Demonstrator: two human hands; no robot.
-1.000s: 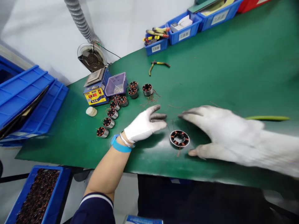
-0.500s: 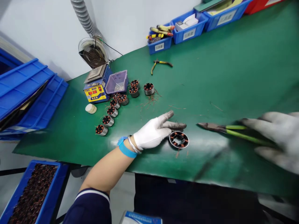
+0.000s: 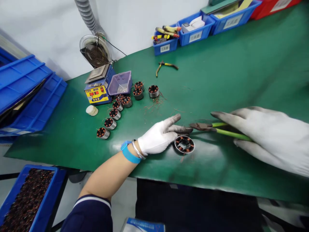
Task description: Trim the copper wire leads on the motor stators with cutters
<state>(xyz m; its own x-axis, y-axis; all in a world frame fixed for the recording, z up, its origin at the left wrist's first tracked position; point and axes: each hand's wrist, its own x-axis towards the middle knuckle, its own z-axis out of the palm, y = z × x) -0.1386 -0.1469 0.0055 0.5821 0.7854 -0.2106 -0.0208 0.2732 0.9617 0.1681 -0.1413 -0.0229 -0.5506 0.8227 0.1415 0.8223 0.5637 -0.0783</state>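
My left hand (image 3: pixel 156 137), in a white glove with grey fingertips, is at a wound motor stator (image 3: pixel 180 149) on the green table. The thumb lies at the stator's left rim and a finger runs along its far rim; the index finger is lifted apart. Other fingers are hidden. Short copper wires stick out on the stator's near side. My right hand (image 3: pixel 256 129), gloved too, is closed round the green handles of a pair of pliers (image 3: pixel 204 126). The jaws point left, close to my left fingertips, just above the stator.
Several stators (image 3: pixel 110 123) stand in a row at left, beside a blue and yellow soldering station (image 3: pixel 96 95) and a purple tray (image 3: pixel 120 80). Wire scraps (image 3: pixel 155 103) and yellow-handled cutters (image 3: pixel 166 65) lie farther back. Labelled blue bins (image 3: pixel 165 48) line the far edge.
My right hand has moved left with the pliers, bringing the jaws up to my left fingertips. My left hand and the stator have stayed in place.
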